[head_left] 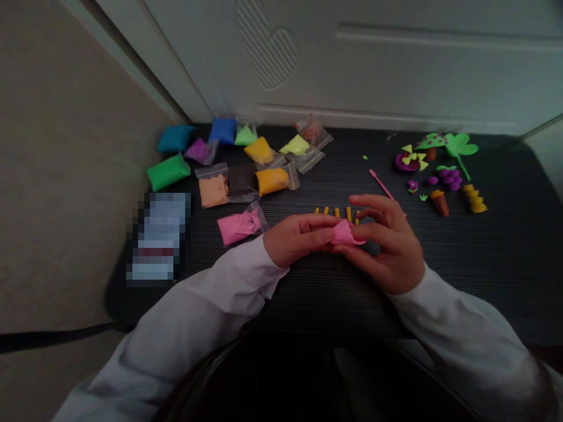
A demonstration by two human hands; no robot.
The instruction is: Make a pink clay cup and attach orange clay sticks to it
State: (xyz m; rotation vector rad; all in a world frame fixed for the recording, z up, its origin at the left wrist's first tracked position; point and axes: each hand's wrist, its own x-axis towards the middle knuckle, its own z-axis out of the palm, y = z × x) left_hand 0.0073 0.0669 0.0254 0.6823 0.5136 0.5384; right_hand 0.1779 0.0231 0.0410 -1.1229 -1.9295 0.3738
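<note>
A thin, folded piece of pink modelling clay [343,234] is held between my two hands above the black table. My left hand [301,237] pinches its left side between thumb and fingers. On the other side, my right hand [387,243] grips the clay's right edge with thumb and a finger, its upper fingers raised and curved. Just beyond the hands lie several short yellow clay sticks [336,214] in a row, partly hidden by my right hand. A pink modelling tool [382,184] rests past my right hand, its lower end covered by the fingers.
Bags of coloured clay spread over the table's left half, with an opened pink bag [240,226] nearest my left hand. A phone [158,237] with a blurred screen lies at far left. Finished clay shapes, including purple grapes [449,178], sit at right. A white panel [396,70] stands behind.
</note>
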